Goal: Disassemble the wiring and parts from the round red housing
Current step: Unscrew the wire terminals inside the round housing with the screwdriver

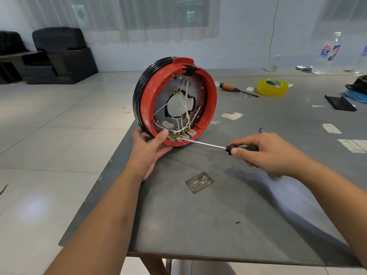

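Note:
The round red housing stands on edge at the table's left corner, its open side facing me. White wires with brass terminals cross the metal plate inside and run down to grey terminal blocks at the bottom rim. My left hand grips the lower left rim, thumb inside the housing. My right hand holds a green-handled screwdriver, whose tip reaches the terminal blocks.
On the grey table lie a wooden-handled screwdriver, a yellow tape roll, a black flat piece, plastic bottles at the back right and paper scraps. The table's left edge runs just beside the housing. Black chairs stand far left.

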Tool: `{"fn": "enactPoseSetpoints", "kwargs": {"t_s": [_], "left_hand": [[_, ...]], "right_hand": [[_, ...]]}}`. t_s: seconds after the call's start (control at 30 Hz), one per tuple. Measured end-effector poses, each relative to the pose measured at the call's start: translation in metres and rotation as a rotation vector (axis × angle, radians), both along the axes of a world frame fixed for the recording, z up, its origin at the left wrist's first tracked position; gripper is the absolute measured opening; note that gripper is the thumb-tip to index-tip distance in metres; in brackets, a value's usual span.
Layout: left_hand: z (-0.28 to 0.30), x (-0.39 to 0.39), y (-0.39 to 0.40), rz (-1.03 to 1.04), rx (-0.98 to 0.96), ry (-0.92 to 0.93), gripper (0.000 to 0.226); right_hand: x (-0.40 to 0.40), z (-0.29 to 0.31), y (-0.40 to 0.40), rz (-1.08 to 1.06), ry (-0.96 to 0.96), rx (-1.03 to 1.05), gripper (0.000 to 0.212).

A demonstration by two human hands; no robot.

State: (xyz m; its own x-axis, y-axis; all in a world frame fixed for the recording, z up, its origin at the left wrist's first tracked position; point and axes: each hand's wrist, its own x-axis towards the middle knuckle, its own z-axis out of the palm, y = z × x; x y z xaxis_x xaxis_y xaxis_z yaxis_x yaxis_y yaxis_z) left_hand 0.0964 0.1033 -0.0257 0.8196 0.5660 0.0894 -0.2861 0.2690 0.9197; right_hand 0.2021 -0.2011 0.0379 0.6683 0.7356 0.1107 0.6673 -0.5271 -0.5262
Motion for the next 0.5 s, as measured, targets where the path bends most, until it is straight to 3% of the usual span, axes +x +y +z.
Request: {"fn": "enactPoseSetpoints", "kwargs": {"t_s": [0.5], "left_hand": [[-0.0018,0.0015,0.0014,0.000,0.031,0.031,0.063]], "right_hand": [[-0.0016,0.0011,0.0026,-0.015,0.013,-0.036,0.015]]}}
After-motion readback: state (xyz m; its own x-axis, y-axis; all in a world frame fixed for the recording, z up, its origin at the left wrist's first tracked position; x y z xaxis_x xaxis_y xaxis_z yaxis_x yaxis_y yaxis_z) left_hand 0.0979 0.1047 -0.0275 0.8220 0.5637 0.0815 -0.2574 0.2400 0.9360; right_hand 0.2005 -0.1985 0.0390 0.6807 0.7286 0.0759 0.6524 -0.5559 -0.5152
